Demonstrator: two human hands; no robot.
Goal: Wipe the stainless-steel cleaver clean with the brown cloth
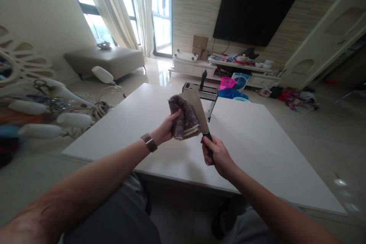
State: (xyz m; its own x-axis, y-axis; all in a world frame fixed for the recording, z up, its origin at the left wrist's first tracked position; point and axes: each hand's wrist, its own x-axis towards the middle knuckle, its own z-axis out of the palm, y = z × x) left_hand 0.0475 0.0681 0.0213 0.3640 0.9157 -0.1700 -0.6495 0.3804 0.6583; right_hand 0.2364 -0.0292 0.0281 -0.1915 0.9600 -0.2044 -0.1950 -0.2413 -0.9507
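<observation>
Left forearm (91,181) is pointing toward cleaver (203,122); left hand (166,127) is gripping cloth (183,120) against its blade (196,103), right hand (219,154) gripping its handle (207,136); dark rack (210,91) is standing beyond it.

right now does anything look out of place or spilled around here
No spill shows on the table, nor damage on what shows of the cleaver. Beyond the table's right side, a heap lies loose on the floor, looking untidy.

Above the flat white bench (263,148), left hand (166,127) holds fuzzy purple-grey cloth (185,122) against black-handled metal cleaver (199,108) in right hand (219,155).
</observation>
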